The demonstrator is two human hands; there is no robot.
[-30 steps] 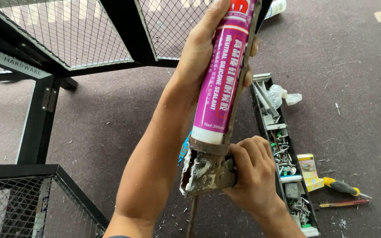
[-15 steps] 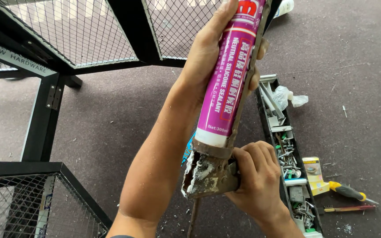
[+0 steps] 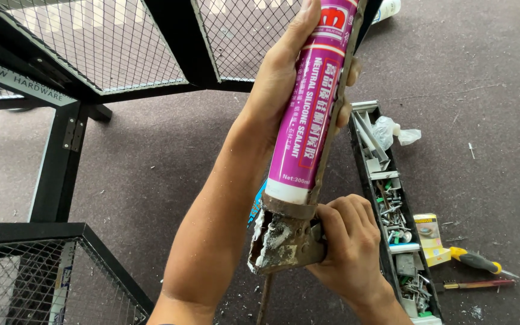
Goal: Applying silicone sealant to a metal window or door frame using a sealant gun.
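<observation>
The left hand [image 3: 278, 90] has its fingers [image 3: 347, 72] wrapped tight around the purple sealant cartridge [image 3: 311, 102], which sits upright in a grimy caulking gun [image 3: 284, 238] in the middle of the view. The right hand [image 3: 347, 247] has its fingers closed on the gun's near end. To the right, on the floor [image 3: 151, 156], lie a long parts tray [image 3: 392, 210] of screws and a yellow-handled screwdriver [image 3: 479, 262]; black mesh frames [image 3: 91, 48] stand far left.

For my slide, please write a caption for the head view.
Left hand steadies a purple tube in a crusted caulking gun; right hand grips its handle, above a parts tray.
</observation>
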